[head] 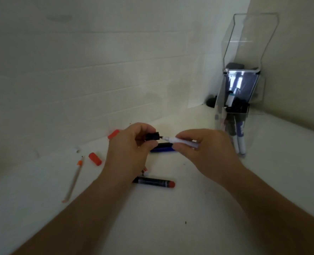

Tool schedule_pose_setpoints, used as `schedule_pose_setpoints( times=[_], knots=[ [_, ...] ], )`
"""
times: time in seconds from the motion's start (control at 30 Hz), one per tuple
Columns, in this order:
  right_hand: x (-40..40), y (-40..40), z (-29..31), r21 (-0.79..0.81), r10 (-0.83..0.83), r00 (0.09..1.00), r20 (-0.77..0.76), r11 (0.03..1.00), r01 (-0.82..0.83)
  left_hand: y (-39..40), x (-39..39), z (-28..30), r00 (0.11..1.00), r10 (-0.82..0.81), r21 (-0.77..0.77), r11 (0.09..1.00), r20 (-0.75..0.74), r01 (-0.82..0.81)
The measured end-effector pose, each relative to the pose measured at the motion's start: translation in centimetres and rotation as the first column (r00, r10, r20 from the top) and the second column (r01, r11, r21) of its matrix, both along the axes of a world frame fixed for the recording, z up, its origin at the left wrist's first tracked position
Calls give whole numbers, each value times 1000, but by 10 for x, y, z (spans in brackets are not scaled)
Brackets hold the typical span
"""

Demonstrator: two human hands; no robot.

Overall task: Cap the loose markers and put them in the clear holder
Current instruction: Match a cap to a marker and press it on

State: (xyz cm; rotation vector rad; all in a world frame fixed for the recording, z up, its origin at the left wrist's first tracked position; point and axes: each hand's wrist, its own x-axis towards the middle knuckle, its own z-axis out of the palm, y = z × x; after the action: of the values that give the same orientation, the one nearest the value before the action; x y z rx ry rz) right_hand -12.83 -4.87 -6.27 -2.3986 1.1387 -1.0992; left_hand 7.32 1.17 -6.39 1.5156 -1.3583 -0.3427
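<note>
My left hand pinches a black cap with its opening facing right. A white marker is gripped in my right hand, and its tip just touches the cap's mouth. Under my hands a blue marker lies on the white table. Closer to me lies a black marker with a red end. The clear holder stands at the right by the wall with several markers upright inside.
Two loose red caps lie at the left near the tiled wall. A thin pencil-like stick with an orange collar lies further left. A small white cap sits by the wall. A dark object lies behind the holder.
</note>
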Motion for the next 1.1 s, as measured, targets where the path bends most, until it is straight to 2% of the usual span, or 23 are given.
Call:
schedule_pose_setpoints(
  times=[0.23, 0.5, 0.63, 0.87, 1.03, 1.1],
  knots=[
    [-8, -6, -7, -44, 19, 999, -48, 999, -21, -2, 1, 2, 986, -2, 37, 999, 169, -4],
    [-10, -3, -4, -61, 36, 998, -53, 997, -39, 0, -4, 7, 975, -3, 42, 999, 224, -6],
    [-10, -1, -2, -81, 19, 997, -74, 996, -25, 0, -2, 7, 978, -10, 43, 999, 208, 1],
    [-11, 1, 4, -19, 25, 997, -75, 999, -27, 1, -4, 5, 996, -73, 41, 997, 50, 71],
    [-9, 5, 4, -8, 66, 997, -37, 998, -66, 3, -5, 2, 994, -62, 15, 998, 87, 61],
    [-7, 6, 4, -13, 47, 999, -19, 999, -47, 3, -4, 2, 997, -64, -3, 998, 50, 64]
  ],
)
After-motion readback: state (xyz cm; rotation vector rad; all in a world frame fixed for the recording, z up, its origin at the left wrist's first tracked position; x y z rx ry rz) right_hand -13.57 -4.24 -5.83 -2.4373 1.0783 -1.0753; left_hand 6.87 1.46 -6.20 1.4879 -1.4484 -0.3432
